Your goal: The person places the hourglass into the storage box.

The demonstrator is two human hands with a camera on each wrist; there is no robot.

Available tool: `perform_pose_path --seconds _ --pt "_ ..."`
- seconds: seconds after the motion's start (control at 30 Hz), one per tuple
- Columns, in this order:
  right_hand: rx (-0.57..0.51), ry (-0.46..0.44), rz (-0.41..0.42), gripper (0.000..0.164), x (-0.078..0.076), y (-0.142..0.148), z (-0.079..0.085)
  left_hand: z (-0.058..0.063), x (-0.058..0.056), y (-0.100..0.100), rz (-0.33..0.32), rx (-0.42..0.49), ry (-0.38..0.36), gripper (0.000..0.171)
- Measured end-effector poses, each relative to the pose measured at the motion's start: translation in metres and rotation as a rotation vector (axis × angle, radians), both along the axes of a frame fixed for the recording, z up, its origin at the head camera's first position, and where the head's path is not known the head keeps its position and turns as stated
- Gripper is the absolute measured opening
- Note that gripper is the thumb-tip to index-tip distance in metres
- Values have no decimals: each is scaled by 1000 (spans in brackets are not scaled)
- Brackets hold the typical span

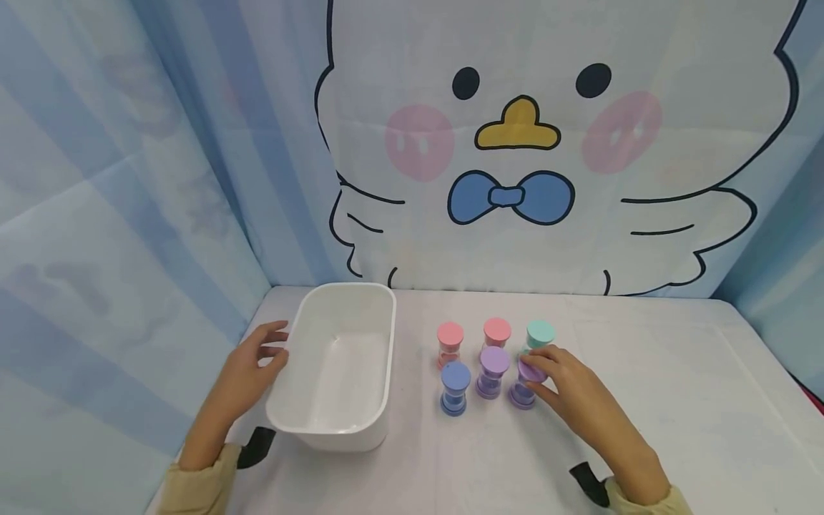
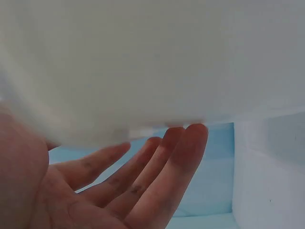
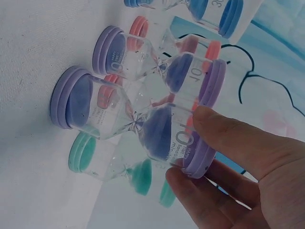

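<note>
The left hand (image 1: 252,368), fingers loosely extended, touches the side of the white bin (image 1: 350,440). Rightward, a purple hourglass (image 1: 523,395) stands upright at the front row's right end, long axis vertical, top cap (image 3: 200,161) pinched by the right hand (image 1: 576,390); only the right wrist view reveals its printed "10" (image 3: 184,135).

The tub (image 1: 335,386) is smooth, opaque plastic with a soft gloss along the rim. The sand timers (image 3: 157,129) have clear, glossy, smooth walls, either glass or plastic (indistinguishable here), closed by smooth, opaque plastic end caps (image 1: 455,377) of low sheen. The bench (image 1: 644,400) presents a matt, finely textured, cloth-like surface; the printed curtain (image 1: 161,143) and the sleeves (image 1: 199,486) are matt, creased cloth.
</note>
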State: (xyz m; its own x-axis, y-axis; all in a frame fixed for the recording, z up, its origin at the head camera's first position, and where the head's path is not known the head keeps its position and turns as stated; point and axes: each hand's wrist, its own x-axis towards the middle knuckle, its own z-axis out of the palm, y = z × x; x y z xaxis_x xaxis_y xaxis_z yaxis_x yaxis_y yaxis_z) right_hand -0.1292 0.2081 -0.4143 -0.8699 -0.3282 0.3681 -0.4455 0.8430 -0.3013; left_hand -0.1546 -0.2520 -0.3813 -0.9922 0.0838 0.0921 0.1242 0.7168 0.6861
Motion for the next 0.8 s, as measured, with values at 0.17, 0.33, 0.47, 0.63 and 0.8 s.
perform_pose_path --seconds 0.17,0.33,0.47,0.63,0.8 --pt "-7 -15 -2 40 0 1 1 0 0 -10 -43 108 -80 54" --pt "-13 -43 -9 41 -1 2 1 -2 -3 -15 -70 152 -109 57" --pt "-16 -51 -13 42 -1 2 1 -3 -4 -17 -78 182 -112 56" --pt "-17 -21 10 42 -2 3 0 -8 -5 -20 -97 249 -122 55" --pt "-19 10 23 43 -1 3 1 -10 -6 -22 -107 284 -131 55"
